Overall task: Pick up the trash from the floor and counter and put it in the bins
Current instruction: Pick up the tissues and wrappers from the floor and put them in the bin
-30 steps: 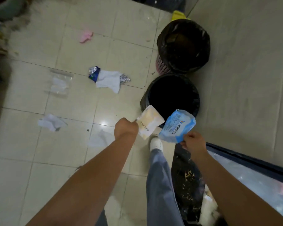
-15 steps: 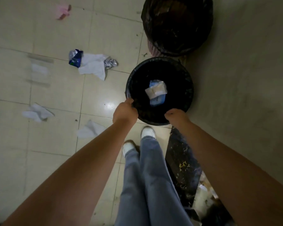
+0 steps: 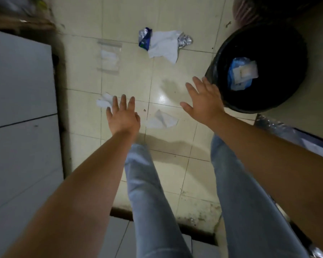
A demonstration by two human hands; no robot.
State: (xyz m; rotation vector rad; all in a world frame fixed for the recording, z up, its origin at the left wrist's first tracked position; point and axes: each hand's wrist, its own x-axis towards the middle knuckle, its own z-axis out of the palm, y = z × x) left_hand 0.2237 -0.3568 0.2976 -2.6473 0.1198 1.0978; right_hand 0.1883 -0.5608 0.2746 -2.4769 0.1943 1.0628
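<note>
My left hand (image 3: 122, 116) is open with fingers spread, held over the floor just right of a crumpled white tissue (image 3: 103, 101). My right hand (image 3: 203, 100) is open too, beside the left rim of the black bin (image 3: 220, 58). Inside the bin lie a blue packet (image 3: 235, 71) and a white wrapper (image 3: 247, 71). A second white tissue (image 3: 161, 120) lies on the tiles between my hands. Farther off are a large white paper (image 3: 165, 46), a blue and silver wrapper (image 3: 145, 39), crumpled foil (image 3: 185, 40) and a clear zip bag (image 3: 109, 58).
A grey cabinet (image 3: 21, 108) runs along the left side. A second bin (image 3: 250, 10) shows partly at the top right, behind the black one. A dark counter edge (image 3: 295, 133) is at the right. My legs in light jeans (image 3: 149, 183) stand on the tiled floor.
One second ago each hand held a wrapper over the black bin; both wrappers now lie inside it. My hands have opened and swung left, away from the bin, over the tissues.
</note>
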